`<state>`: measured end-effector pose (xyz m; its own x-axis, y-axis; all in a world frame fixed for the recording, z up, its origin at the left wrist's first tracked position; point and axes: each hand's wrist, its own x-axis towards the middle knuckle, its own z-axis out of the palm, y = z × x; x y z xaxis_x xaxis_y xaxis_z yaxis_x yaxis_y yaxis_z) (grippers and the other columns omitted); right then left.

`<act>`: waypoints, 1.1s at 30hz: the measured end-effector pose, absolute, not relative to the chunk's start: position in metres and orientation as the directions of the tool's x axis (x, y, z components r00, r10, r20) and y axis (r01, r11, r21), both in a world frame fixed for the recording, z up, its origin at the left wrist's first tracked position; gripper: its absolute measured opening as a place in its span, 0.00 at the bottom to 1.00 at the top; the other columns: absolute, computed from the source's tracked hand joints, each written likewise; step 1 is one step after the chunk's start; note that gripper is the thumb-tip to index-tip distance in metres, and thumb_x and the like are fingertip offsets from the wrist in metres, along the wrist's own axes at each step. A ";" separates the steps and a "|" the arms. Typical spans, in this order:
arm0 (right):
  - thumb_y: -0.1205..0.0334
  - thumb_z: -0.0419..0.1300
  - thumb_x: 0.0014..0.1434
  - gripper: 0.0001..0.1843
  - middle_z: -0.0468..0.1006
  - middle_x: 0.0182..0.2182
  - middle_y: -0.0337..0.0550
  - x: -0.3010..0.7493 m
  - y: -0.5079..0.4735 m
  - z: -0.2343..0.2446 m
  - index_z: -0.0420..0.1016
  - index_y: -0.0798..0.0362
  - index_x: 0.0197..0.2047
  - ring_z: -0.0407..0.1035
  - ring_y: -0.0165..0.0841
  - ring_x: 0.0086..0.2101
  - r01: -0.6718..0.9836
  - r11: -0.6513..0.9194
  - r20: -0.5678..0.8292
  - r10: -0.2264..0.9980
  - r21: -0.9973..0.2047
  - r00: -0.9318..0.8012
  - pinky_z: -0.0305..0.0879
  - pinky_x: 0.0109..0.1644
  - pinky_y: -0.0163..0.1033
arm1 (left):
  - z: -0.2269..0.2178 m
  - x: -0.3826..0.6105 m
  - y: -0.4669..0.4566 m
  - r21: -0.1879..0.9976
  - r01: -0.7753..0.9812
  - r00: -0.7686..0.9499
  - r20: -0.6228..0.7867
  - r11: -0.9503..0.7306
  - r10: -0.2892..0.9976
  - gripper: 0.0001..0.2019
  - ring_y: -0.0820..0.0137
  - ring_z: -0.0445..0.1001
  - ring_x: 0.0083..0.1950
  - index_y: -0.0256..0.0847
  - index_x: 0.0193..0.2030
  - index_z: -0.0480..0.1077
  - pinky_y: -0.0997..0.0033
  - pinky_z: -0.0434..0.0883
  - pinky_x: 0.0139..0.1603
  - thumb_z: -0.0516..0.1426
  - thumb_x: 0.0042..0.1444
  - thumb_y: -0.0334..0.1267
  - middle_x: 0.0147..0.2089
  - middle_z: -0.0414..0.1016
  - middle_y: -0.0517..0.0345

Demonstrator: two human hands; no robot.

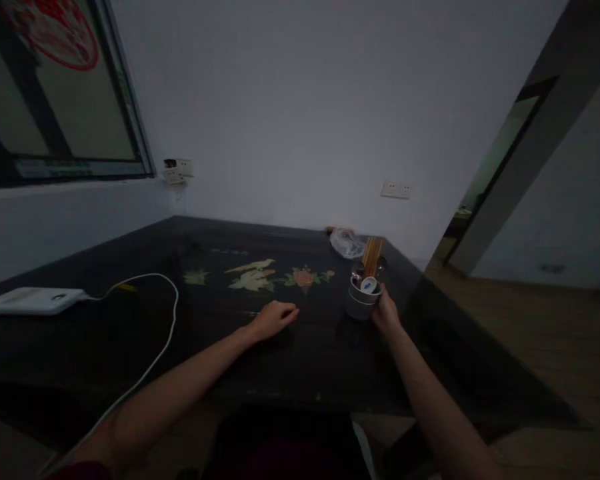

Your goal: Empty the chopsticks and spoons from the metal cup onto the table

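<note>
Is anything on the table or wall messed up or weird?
Yes, by the dark-framed window: a white rectangular wall socket sits crooked below a straighter white socket plate, with a dark patch above it. I can't tell whether it's damaged. I see no spill around the round grey, white-banded cup in the right hand.

There is room low over the tabletop (315,357) between the left hand (274,320) and the cup (361,307). On the right, its chopsticks (371,256) stand tall in the way, a bag (347,244) beyond; on the left, a cable (175,303) loops across.
</note>
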<state>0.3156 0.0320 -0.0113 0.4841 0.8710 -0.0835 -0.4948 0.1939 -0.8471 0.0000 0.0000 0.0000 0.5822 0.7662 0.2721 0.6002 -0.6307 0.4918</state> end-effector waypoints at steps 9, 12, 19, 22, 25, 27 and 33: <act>0.62 0.62 0.50 0.07 0.82 0.33 0.42 0.290 0.029 -0.017 0.77 0.53 0.34 0.74 0.36 0.42 -0.461 0.182 0.077 0.968 -0.869 0.238 0.69 0.51 0.41 | 0.005 0.000 -0.003 0.498 0.595 0.597 0.252 -0.631 0.762 0.18 0.75 0.63 0.26 0.38 0.28 0.67 0.76 0.54 0.29 0.45 0.63 0.45 0.23 0.65 0.63; 0.62 0.62 0.49 0.08 0.82 0.35 0.42 0.283 0.026 -0.017 0.77 0.53 0.35 0.73 0.36 0.43 -0.465 0.182 0.107 0.977 -0.866 0.183 0.68 0.52 0.40 | 0.006 0.001 -0.004 0.498 0.595 0.598 0.249 -0.630 0.762 0.18 0.75 0.62 0.26 0.38 0.27 0.66 0.76 0.54 0.28 0.45 0.63 0.44 0.23 0.64 0.63; 0.63 0.64 0.46 0.12 0.82 0.36 0.41 0.268 0.015 -0.013 0.77 0.53 0.37 0.74 0.35 0.42 -0.402 0.133 0.116 0.991 -0.906 0.068 0.67 0.52 0.41 | 0.004 0.001 -0.004 0.491 0.581 0.603 0.277 -0.649 0.749 0.18 0.74 0.63 0.27 0.39 0.29 0.67 0.76 0.55 0.29 0.45 0.63 0.45 0.24 0.65 0.63; 0.59 0.65 0.46 0.14 0.81 0.37 0.41 0.262 0.011 -0.012 0.77 0.52 0.38 0.74 0.35 0.42 -0.338 0.105 0.099 0.994 -0.935 0.038 0.68 0.49 0.39 | 0.005 0.001 -0.005 0.498 0.577 0.599 0.280 -0.647 0.750 0.17 0.74 0.64 0.28 0.39 0.31 0.68 0.76 0.57 0.30 0.45 0.63 0.45 0.26 0.67 0.62; 0.55 0.65 0.46 0.18 0.81 0.37 0.41 0.263 0.011 -0.013 0.77 0.53 0.41 0.74 0.34 0.39 -0.254 0.077 0.070 0.997 -0.964 0.036 0.68 0.45 0.37 | 0.005 0.002 -0.006 0.511 0.574 0.595 0.277 -0.640 0.755 0.16 0.74 0.65 0.29 0.39 0.34 0.69 0.76 0.58 0.32 0.46 0.63 0.45 0.28 0.69 0.61; 0.54 0.65 0.46 0.20 0.81 0.35 0.41 0.265 0.012 -0.015 0.76 0.54 0.43 0.74 0.33 0.37 -0.193 0.078 0.070 0.996 -0.978 0.050 0.68 0.41 0.36 | 0.006 0.002 -0.007 0.514 0.576 0.594 0.271 -0.636 0.757 0.15 0.74 0.66 0.29 0.39 0.34 0.69 0.76 0.58 0.31 0.46 0.63 0.45 0.28 0.70 0.61; 0.64 0.65 0.43 0.13 0.81 0.33 0.42 0.269 0.003 -0.005 0.77 0.56 0.36 0.74 0.34 0.35 -0.074 0.109 0.111 0.994 -0.991 -0.016 0.69 0.41 0.38 | 0.006 0.002 -0.007 0.516 0.579 0.598 0.257 -0.631 0.759 0.15 0.73 0.66 0.29 0.39 0.34 0.69 0.76 0.58 0.30 0.46 0.63 0.45 0.27 0.69 0.61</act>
<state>0.2686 0.0026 -0.0054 -0.0163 0.9937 0.1106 -0.0739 0.1091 -0.9913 0.0016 -0.0066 0.0062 0.5979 0.7592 0.2573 0.5794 -0.6311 0.5158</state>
